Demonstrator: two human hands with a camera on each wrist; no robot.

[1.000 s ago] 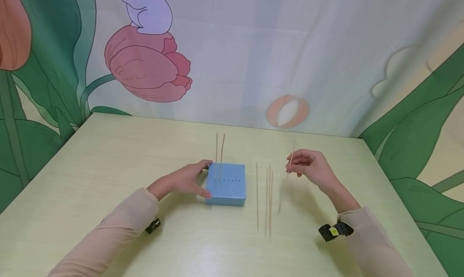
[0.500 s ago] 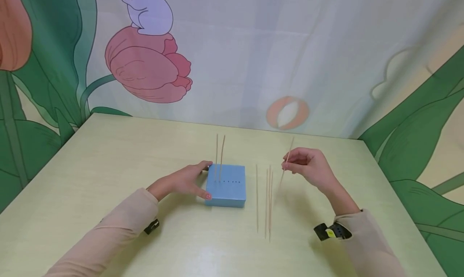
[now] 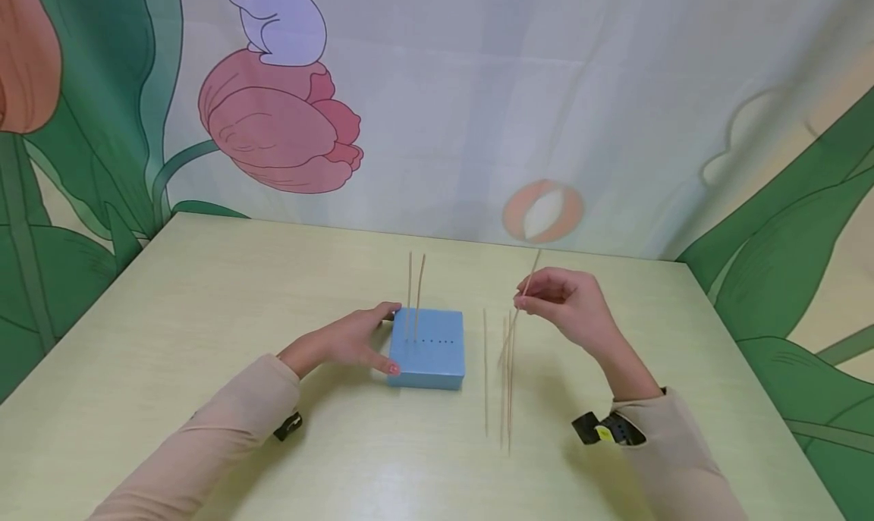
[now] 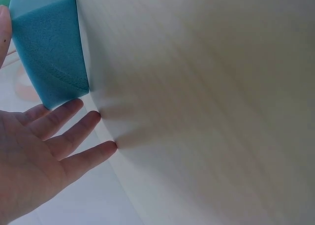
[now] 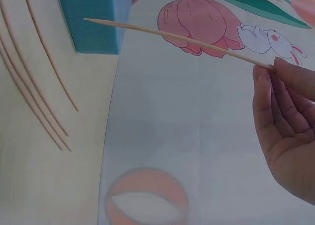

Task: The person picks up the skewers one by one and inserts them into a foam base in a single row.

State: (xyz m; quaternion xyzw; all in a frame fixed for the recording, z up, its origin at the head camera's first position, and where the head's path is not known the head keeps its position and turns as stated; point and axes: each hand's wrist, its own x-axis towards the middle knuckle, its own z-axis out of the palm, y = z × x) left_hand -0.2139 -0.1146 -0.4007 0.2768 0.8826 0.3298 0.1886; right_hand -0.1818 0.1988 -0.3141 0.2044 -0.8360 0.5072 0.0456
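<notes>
A blue foam block (image 3: 437,362) sits on the table with a row of small holes across its top. Two thin wooden skewers (image 3: 410,286) stand upright in the left end of that row. My left hand (image 3: 344,341) holds the block's left side, thumb at the front corner and fingers at the back; the left wrist view shows the fingers spread (image 4: 74,158) beside the block. Between thumb and fingertips, my right hand (image 3: 570,301) pinches another skewer (image 5: 182,38), tilted, its pointed end directed down and left toward the block.
Several loose skewers (image 3: 486,377) lie lengthwise on the pale table (image 3: 273,271), right of the block and below the right hand. Behind the table's back edge hangs a printed curtain (image 3: 437,127). Each wrist wears a dark strap (image 3: 608,428).
My right hand has moved left and slightly away from me with its skewer, which now crosses above the loose skewers in the head view. The left hand and block have stayed in place.
</notes>
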